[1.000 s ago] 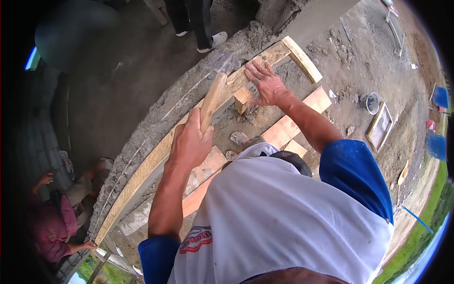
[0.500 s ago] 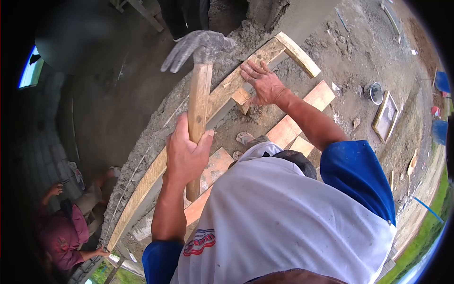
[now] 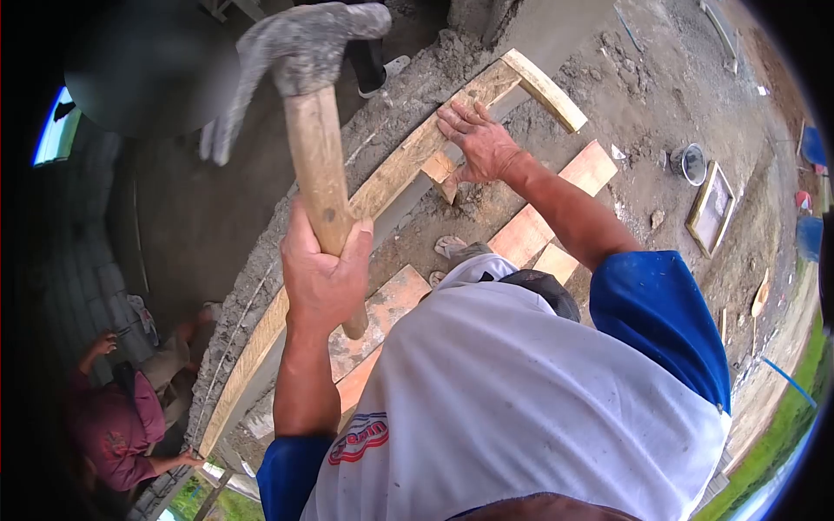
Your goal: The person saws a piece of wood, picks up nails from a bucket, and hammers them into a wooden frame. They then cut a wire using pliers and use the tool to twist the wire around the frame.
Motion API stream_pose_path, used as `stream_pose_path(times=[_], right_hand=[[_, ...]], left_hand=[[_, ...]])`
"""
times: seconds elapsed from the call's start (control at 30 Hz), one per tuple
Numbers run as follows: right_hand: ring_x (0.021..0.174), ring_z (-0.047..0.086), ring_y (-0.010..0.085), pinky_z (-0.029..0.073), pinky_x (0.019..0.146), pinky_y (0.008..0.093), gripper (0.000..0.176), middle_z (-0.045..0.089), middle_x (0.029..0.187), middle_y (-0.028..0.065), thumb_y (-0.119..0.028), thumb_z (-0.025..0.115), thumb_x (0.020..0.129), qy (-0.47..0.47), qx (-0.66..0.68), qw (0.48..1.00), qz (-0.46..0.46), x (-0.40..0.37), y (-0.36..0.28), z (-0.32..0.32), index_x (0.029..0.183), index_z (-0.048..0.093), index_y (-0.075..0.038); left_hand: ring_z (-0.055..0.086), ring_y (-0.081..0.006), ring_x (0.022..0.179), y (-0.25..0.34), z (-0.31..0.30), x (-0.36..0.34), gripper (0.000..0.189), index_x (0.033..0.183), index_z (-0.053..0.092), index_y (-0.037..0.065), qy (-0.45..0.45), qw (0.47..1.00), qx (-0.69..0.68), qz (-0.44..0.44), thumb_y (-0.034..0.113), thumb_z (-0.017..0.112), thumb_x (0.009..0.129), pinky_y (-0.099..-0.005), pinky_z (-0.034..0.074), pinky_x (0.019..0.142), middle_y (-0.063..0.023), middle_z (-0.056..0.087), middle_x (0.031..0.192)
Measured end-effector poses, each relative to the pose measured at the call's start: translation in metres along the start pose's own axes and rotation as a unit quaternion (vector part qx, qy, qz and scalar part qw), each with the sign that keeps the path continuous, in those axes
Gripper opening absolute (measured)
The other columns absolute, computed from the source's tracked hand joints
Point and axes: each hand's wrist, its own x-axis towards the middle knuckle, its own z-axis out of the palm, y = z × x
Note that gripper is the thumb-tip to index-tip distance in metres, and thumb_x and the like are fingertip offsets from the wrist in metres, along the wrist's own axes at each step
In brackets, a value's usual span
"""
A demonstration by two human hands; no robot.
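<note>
While the left hand closes firmly around the wooden handle of a hammer, its thumb lies along the handle's right side and the butt pokes out below the fist. The right hand lies with its fingers slightly spread on a long board, the thumb beside a short wood block; whether it touches the block I cannot tell. The left forearm rises almost straight from the bottom of the frame; the right one slants up and leftward from the right of centre. Raised in the upper left, clear of the board, the hammer has its long axis steep, leaning left towards the top, its face pointing right and its claws curving down to the left. The board runs diagonally from lower left to upper centre, meeting a crosspiece there.
</note>
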Motion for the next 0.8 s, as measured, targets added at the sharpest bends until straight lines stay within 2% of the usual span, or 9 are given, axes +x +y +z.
stream_pose_path(times=[0.03, 0.13, 0.23, 0.33, 0.37, 0.47, 0.6, 0.77, 0.8], right_hand=[[0.145, 0.02, 0.0303, 0.015, 0.118, 0.0521, 0.105, 0.027, 0.155, 0.0109, -0.063, 0.071, 0.068, 0.008, 0.0, 1.0, -0.002, 0.0, 0.0, 0.002, 0.146, 0.034, -0.004], [0.145, 0.019, 0.0305, 0.015, 0.118, 0.0519, 0.105, 0.027, 0.155, 0.0109, -0.064, 0.07, 0.068, -0.014, -0.008, 1.0, 0.0, 0.0, -0.001, -0.006, 0.145, 0.034, -0.004], [0.145, 0.019, 0.0305, 0.015, 0.118, 0.0515, 0.105, 0.027, 0.155, 0.0112, -0.066, 0.069, 0.068, -0.006, -0.003, 1.0, 0.002, -0.001, -0.002, -0.002, 0.145, 0.035, -0.004], [0.144, 0.022, 0.0321, 0.017, 0.118, 0.0526, 0.106, 0.028, 0.154, 0.0118, -0.067, 0.068, 0.066, 0.01, 0.007, 1.0, 0.002, -0.002, -0.003, -0.001, 0.144, 0.036, -0.002], [0.144, 0.022, 0.0319, 0.017, 0.117, 0.0526, 0.108, 0.028, 0.154, 0.012, -0.069, 0.067, 0.065, 0.014, -0.005, 1.0, -0.006, -0.001, 0.0, 0.002, 0.144, 0.036, -0.002], [0.144, 0.022, 0.0317, 0.017, 0.117, 0.0525, 0.109, 0.028, 0.155, 0.0119, -0.07, 0.067, 0.064, 0.017, 0.0, 1.0, -0.004, -0.001, 0.0, 0.003, 0.144, 0.036, -0.002], [0.145, 0.02, 0.0309, 0.016, 0.118, 0.0516, 0.108, 0.028, 0.155, 0.0115, -0.069, 0.069, 0.065, -0.002, -0.01, 1.0, 0.005, 0.001, -0.002, -0.004, 0.145, 0.035, -0.004], [0.145, 0.022, 0.0309, 0.018, 0.117, 0.0521, 0.109, 0.028, 0.155, 0.0118, -0.07, 0.069, 0.064, 0.006, -0.006, 1.0, 0.005, 0.0, -0.003, 0.001, 0.144, 0.036, -0.003], [0.145, 0.021, 0.0307, 0.017, 0.118, 0.0516, 0.109, 0.027, 0.155, 0.0115, -0.07, 0.068, 0.065, -0.007, -0.009, 1.0, 0.008, 0.0, -0.003, 0.0, 0.145, 0.034, -0.004]], left_hand=[[0.064, -0.0348, 0.073, 0.001, -0.002, -0.004, 0.037, 0.114, 0.051, -0.001, 0.062, 0.997, -0.048, 0.028, 0.017, 0.063, 0.084, -0.0387, 0.052, 0.072, -0.0205, 0.065, 0.086], [0.063, -0.0203, 0.068, -0.09, 0.035, 0.009, 0.033, 0.112, 0.051, -0.003, 0.043, 0.997, -0.059, 0.014, 0.015, 0.061, 0.085, -0.0321, 0.052, 0.064, -0.0135, 0.063, 0.081], [0.059, -0.0116, 0.059, -0.123, 0.043, 0.018, 0.03, 0.111, 0.051, -0.003, -0.115, 0.949, 0.294, 0.013, 0.013, 0.06, 0.087, -0.0281, 0.049, 0.054, -0.0076, 0.059, 0.076], [0.055, -0.0131, 0.05, -0.066, 0.026, 0.013, 0.025, 0.109, 0.051, -0.001, -0.144, 0.973, 0.0, -0.181, 0.011, 0.057, 0.088, -0.0313, 0.05, 0.048, -0.008, 0.058, 0.075], [0.05, -0.013, 0.043, -0.073, 0.024, 0.011, 0.023, 0.108, 0.049, 0.001, -0.108, 0.979, -0.088, -0.149, 0.01, 0.055, 0.089, -0.0308, 0.047, 0.043, -0.0077, 0.054, 0.072], [0.048, -0.0111, 0.044, -0.076, 0.023, 0.012, 0.026, 0.111, 0.048, 0.0, -0.027, 0.956, -0.229, -0.179, 0.009, 0.053, 0.087, -0.0287, 0.044, 0.039, -0.0043, 0.049, 0.066], [0.047, -0.0101, 0.044, -0.079, 0.025, 0.017, 0.032, 0.116, 0.045, 0.0, -0.192, 0.956, -0.08, -0.207, 0.008, 0.052, 0.085, -0.0285, 0.044, 0.039, -0.0037, 0.049, 0.067], [0.049, -0.0113, 0.044, -0.057, 0.003, 0.014, 0.031, 0.115, 0.043, -0.003, -0.051, 0.981, -0.143, -0.121, 0.005, 0.053, 0.087, -0.03, 0.043, 0.039, -0.0054, 0.05, 0.067], [0.052, -0.014, 0.047, -0.059, 0.009, 0.014, 0.033, 0.116, 0.043, -0.003, -0.083, 0.984, -0.091, -0.132, 0.006, 0.054, 0.086, -0.032, 0.045, 0.043, -0.008, 0.052, 0.069]])
